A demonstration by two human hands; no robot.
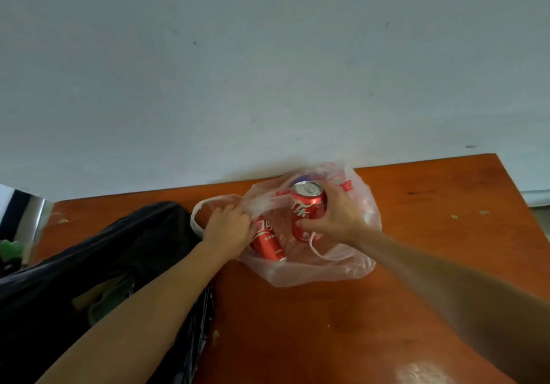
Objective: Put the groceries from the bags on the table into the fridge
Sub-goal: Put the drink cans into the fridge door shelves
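A thin clear plastic bag (342, 267) lies on the brown wooden table (327, 324) against the wall. My right hand (333, 217) is wrapped around an upright red cola can (306, 205) at the bag's mouth. A second red cola can (268, 242) lies tilted inside the bag, partly behind my left hand (227, 228), which pinches the bag's left edge by its white handle (195, 220). Something purple sits behind the upright can, mostly hidden.
A large black plastic bag (89, 264) covers the table's left part, with something green (104, 303) showing in its opening. A pale wall (268, 71) rises right behind the table. The table's right edge runs at the far right.
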